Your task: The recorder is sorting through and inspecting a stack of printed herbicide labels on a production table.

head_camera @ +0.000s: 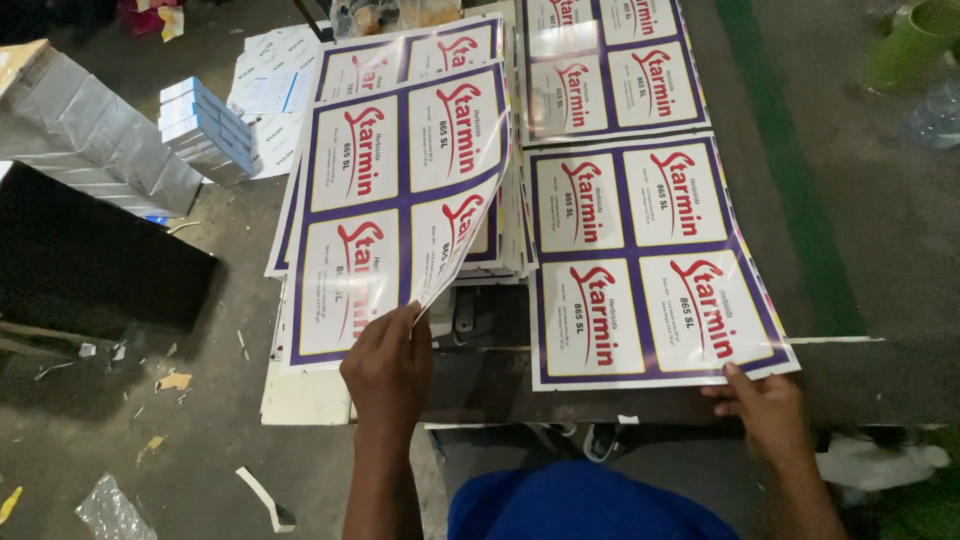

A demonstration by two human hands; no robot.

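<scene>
1. A blue garment point(590, 505) is showing at the bottom edge, nearest the camera, between the person's two forearms.
2. The left hand point(388, 368) is closing thumb and fingers on the near corner of a glossy label sheet point(400, 200), which is curling upward off the stack of sheets point(300, 345) just beyond the hand.
3. The sheet being lifted is carrying white label panels with red lettering inside purple borders; its far part is lying flat on the stack.
4. The right hand point(765, 412) is pinching the near edge of a second label sheet point(650, 265), thumb on top, fingers tucked under; that sheet is lying flat just beyond the hand on the dark tabletop point(860, 375).
5. Farther past the right hand, a third sheet point(610, 65) is lying flat.
6. Well to the left of the left hand, small blue-and-white boxes point(205, 128) and a silver-wrapped bundle point(95, 130) are sitting on the littered floor point(150, 450).
</scene>
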